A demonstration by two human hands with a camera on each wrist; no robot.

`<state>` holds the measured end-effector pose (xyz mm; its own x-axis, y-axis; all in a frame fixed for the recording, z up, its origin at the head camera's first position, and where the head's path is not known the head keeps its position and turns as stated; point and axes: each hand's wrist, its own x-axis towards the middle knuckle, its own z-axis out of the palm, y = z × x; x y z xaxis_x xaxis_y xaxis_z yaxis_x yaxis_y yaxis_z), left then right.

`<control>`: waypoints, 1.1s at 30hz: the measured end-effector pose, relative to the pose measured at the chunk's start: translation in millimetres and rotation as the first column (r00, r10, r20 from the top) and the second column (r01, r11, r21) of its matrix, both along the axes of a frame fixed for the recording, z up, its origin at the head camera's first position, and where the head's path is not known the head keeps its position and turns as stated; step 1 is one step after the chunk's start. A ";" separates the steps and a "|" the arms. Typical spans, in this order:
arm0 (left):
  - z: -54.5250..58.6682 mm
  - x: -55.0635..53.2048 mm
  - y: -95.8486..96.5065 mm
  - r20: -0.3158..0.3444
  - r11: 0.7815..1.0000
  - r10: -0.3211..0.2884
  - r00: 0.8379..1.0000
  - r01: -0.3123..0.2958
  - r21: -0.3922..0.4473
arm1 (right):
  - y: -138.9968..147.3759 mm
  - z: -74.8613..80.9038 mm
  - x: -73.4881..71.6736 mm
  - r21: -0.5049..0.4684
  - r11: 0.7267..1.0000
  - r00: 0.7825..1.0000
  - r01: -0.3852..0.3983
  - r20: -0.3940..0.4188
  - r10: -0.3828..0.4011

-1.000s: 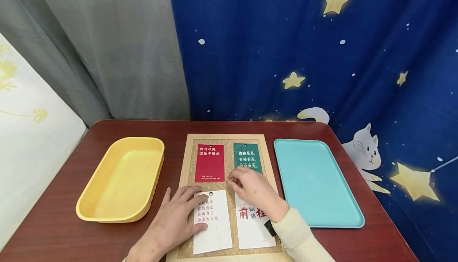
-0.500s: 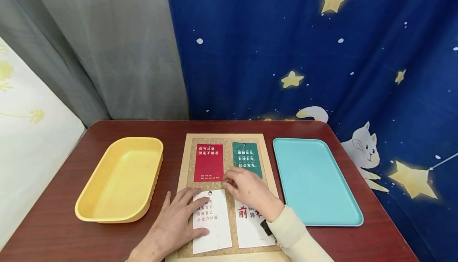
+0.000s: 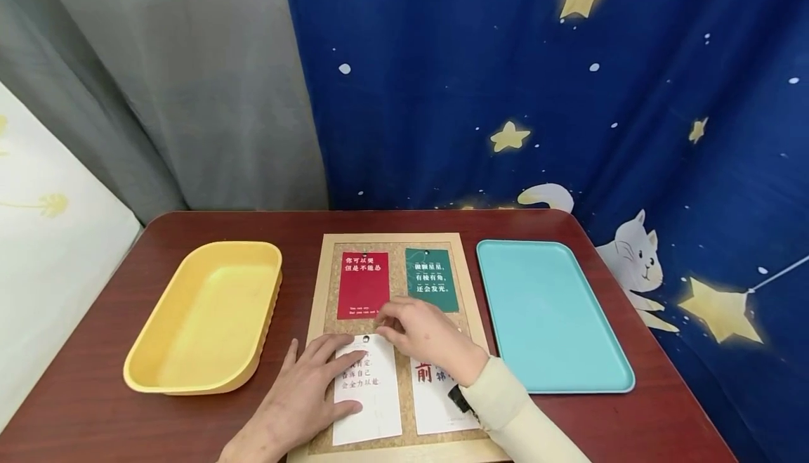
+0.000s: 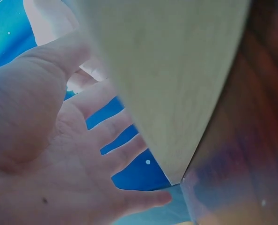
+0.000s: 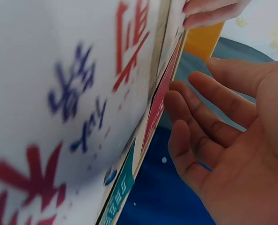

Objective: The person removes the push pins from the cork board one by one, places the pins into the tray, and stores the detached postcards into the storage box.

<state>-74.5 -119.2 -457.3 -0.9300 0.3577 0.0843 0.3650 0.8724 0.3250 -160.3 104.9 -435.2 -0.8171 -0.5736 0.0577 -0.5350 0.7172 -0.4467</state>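
My left hand (image 3: 306, 393) rests on the left edge of a white card (image 3: 373, 414) printed with red lines of writing, its fingers spread and nearly straight. The card's punched hole (image 3: 366, 338) shows just right of those fingertips. Over the card's upper right corner hovers my right hand (image 3: 423, 336), fingers loosely bent. In the right wrist view, thumb (image 5: 232, 75) and index finger stand slightly apart with nothing visible between them. The right forearm and hand partly cover a second white card (image 3: 439, 407) with large red characters. All lie on a wood-framed cork board (image 3: 404, 372).
Above lie a red card (image 3: 363, 287) and a green card (image 3: 436, 280) on the board. A deep yellow tray (image 3: 208, 322) stands at left, a flat turquoise tray (image 3: 556, 315) at right. Beyond the dark red table (image 3: 303, 227) hang grey and starry blue curtains (image 3: 442, 98).
My right hand has moved left, from below the green card to the upper corner of the left white card. The left hand stays on that card. The head view has shifted slightly.
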 end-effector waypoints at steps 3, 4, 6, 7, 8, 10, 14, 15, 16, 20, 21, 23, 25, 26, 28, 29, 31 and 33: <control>0.9 0.4 -0.1 0.013 1.000 0.006 1.000 -0.006 0.006 | -3.2 1.1 -0.2 -0.031 0.999 0.999 -0.016 0.039 0.017; 1.0 0.7 -0.2 0.016 1.000 0.007 1.000 -0.007 0.005 | -4.1 1.3 -0.1 -0.035 0.999 0.999 -0.020 0.046 0.022; 1.6 1.4 -0.3 0.018 1.000 0.007 1.000 -0.007 0.006 | -5.9 1.4 -0.4 -0.037 0.999 0.998 -0.027 0.054 0.029; 1.6 1.7 -0.3 0.017 1.000 0.008 1.000 -0.008 0.005 | -6.6 1.4 -0.5 -0.035 0.999 0.998 -0.029 0.057 0.031; 1.7 2.2 -0.2 0.016 1.000 0.008 1.000 -0.008 0.005 | -7.2 1.3 -0.8 -0.034 0.999 0.998 -0.031 0.062 0.033; 1.9 3.1 0.1 0.012 1.000 0.006 1.000 -0.006 0.006 | -8.3 0.4 -1.4 -0.028 0.999 0.997 -0.033 0.074 0.035; 1.8 5.6 -0.2 -0.003 1.000 -0.004 1.000 0.004 0.012 | -10.0 -1.1 -2.3 -0.014 0.999 0.995 -0.039 0.093 0.040; 1.7 6.3 -0.6 -0.009 1.000 -0.007 1.000 0.007 0.011 | -10.5 -1.7 -2.5 -0.011 0.999 0.995 -0.043 0.095 0.043; 1.4 7.1 -1.3 -0.017 1.000 -0.009 1.000 0.009 0.010 | -11.0 -2.0 -2.8 -0.010 0.999 0.994 -0.045 0.097 0.046; 0.4 9.0 -4.6 -0.038 1.000 -0.022 0.999 0.023 0.007 | -13.0 -2.6 -3.9 -0.018 0.998 0.993 -0.053 0.102 0.054; 0.0 9.1 -5.4 -0.041 1.000 -0.027 0.999 0.027 0.008 | -13.5 -2.6 -4.2 -0.020 0.998 0.993 -0.053 0.103 0.055; -0.6 9.4 -6.7 -0.045 0.999 -0.038 0.998 0.038 0.011 | -14.4 -2.3 -4.4 -0.022 0.998 0.993 -0.056 0.101 0.058; -1.3 9.3 -7.8 -0.044 0.999 -0.049 0.998 0.050 0.018 | -15.4 -2.3 -4.4 -0.018 0.998 0.993 -0.057 0.102 0.059; -1.7 9.4 -8.2 -0.041 0.998 -0.054 0.998 0.055 0.022 | -15.8 -2.3 -4.3 -0.014 0.998 0.993 -0.057 0.103 0.058; -2.5 9.3 -8.6 -0.034 0.997 -0.063 0.997 0.064 0.031 | -16.6 -2.3 -4.1 -0.005 0.998 0.993 -0.055 0.105 0.055; -3.0 9.4 -8.5 -0.031 0.997 -0.066 0.997 0.067 0.035 | -17.0 -2.6 -4.0 -0.001 0.999 0.993 -0.054 0.105 0.054; -4.0 9.9 -8.4 -0.029 0.997 -0.070 0.997 0.071 0.043 | -17.8 -3.6 -3.7 0.008 0.999 0.993 -0.052 0.105 0.051; -4.8 10.3 -8.7 -0.037 0.996 -0.073 0.997 0.074 0.045 | -18.5 -4.5 -3.6 0.013 0.998 0.993 -0.054 0.106 0.052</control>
<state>-64.2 -127.9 -462.1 -0.8975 0.4200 0.1342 0.4395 0.8273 0.3500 -163.9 86.4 -439.6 -0.7868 -0.6162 -0.0367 -0.5227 0.6966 -0.4915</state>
